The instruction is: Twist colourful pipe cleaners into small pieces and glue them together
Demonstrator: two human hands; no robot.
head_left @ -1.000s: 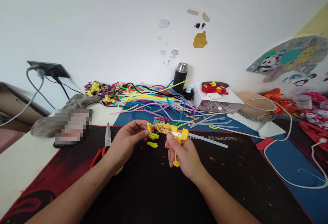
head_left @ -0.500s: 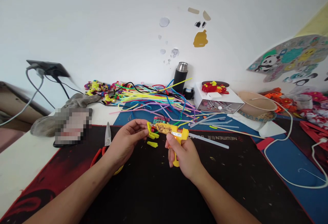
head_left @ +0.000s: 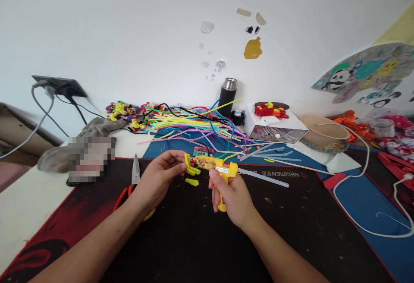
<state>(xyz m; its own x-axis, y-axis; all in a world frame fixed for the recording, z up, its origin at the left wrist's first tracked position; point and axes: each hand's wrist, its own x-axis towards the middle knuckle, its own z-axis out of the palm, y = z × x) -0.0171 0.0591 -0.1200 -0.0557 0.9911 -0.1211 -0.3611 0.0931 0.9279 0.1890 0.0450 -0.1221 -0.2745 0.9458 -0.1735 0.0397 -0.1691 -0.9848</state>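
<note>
My right hand [head_left: 231,194] is wrapped round the handle of a yellow hot glue gun [head_left: 208,163], its nozzle pointing left. A clear glue stick [head_left: 263,177] sticks out of the gun's back end. Between the thumb and fingers of my left hand [head_left: 164,171] is a small yellow pipe cleaner piece [head_left: 187,162], held right at the nozzle; whether they touch I cannot tell. Below it lie more short yellow pieces [head_left: 192,182] on the black mat [head_left: 200,240]. Scissors [head_left: 135,171] with red handles lie beside my left forearm, which partly hides them.
Behind the hands is a heap of coloured pipe cleaners [head_left: 194,123], with a black thermos [head_left: 227,97] behind it. A white box [head_left: 274,130], a beige bowl [head_left: 323,130] and a white cable [head_left: 367,162] are to the right. At left lies a phone [head_left: 92,162].
The glue gun's nozzle and the yellow piece look slightly closer together. Otherwise both hands keep their places and grips.
</note>
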